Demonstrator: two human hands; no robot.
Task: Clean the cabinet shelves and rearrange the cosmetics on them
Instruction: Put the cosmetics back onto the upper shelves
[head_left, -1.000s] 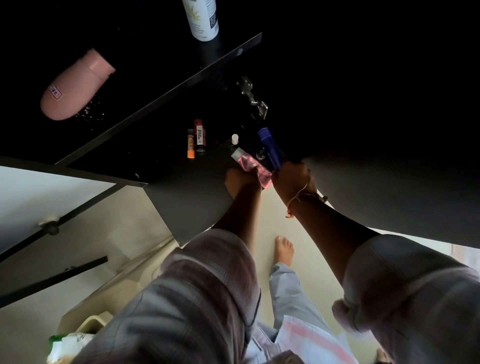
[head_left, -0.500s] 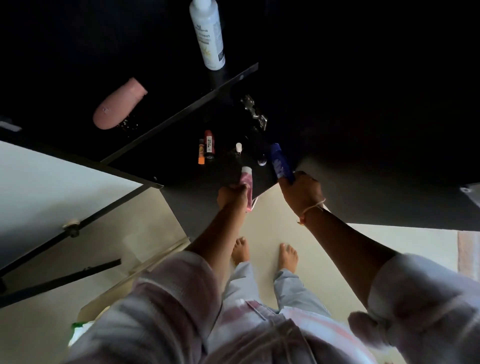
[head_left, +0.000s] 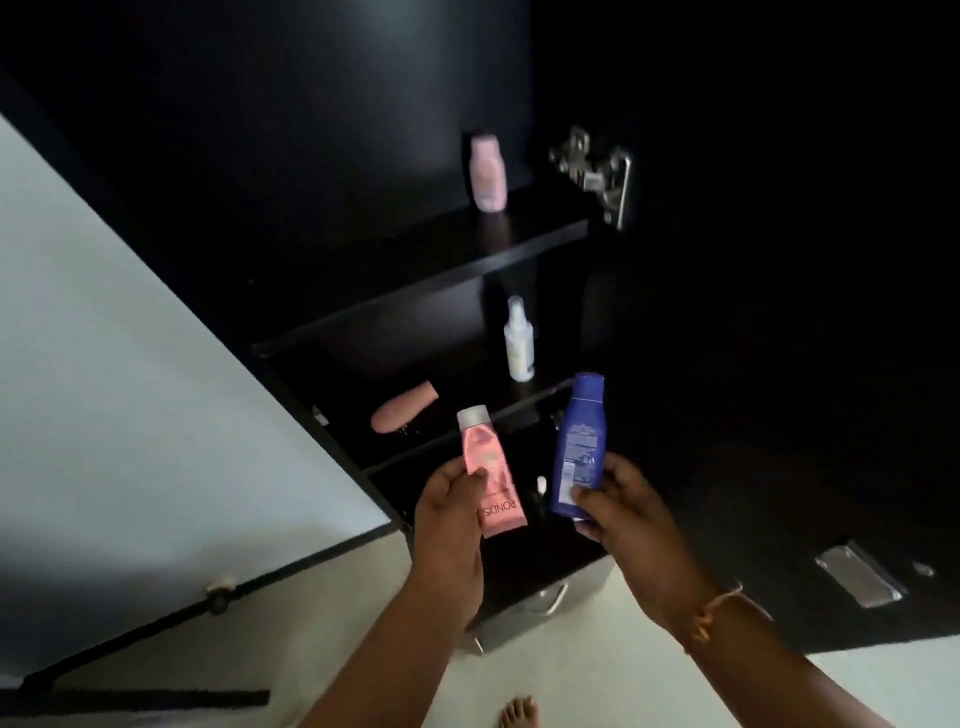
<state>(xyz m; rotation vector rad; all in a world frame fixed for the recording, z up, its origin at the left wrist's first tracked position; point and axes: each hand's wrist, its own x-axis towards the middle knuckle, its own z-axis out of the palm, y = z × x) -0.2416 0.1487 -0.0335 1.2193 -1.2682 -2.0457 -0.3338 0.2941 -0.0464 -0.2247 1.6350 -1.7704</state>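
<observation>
While the left hand (head_left: 451, 525) pinches the lower half of a pink tube (head_left: 489, 472), cap end up, the right hand (head_left: 631, 519) grips the base of a blue lotion bottle (head_left: 579, 441); both are held just before the black cabinet's lowest shelf (head_left: 519, 415).

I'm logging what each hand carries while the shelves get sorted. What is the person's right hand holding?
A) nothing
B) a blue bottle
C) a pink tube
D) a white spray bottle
B: the right hand grips the blue bottle near its lower end, while the pink tube is in the left hand and the white spray bottle stands on a shelf.
</observation>
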